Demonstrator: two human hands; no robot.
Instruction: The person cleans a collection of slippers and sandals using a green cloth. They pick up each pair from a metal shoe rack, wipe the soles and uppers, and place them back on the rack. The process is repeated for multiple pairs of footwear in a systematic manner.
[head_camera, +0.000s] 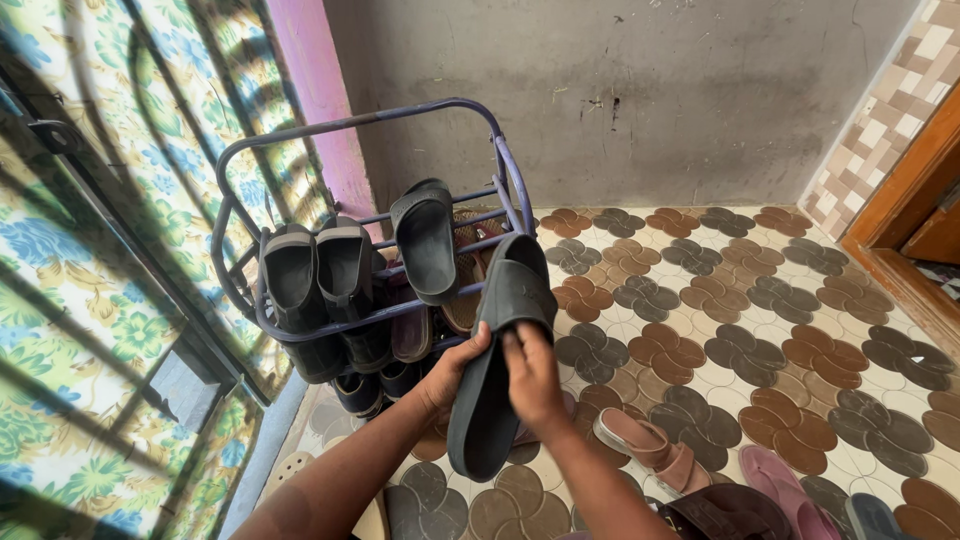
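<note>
Both my hands hold a dark grey slide sandal, tilted with its toe end up near the shoe rack. My left hand grips its left edge and my right hand presses on its right side. The blue metal shoe rack stands just ahead on the left. On its top rail rest a pair of dark sandals and a single matching dark slide. Lower rails carry more shoes, partly hidden.
On the patterned tile floor lie a pink strapped sandal, a pink flip-flop, a brown sandal and a pale shoe near my arms. A floral-curtained grille runs along the left; a wooden door frame stands at right.
</note>
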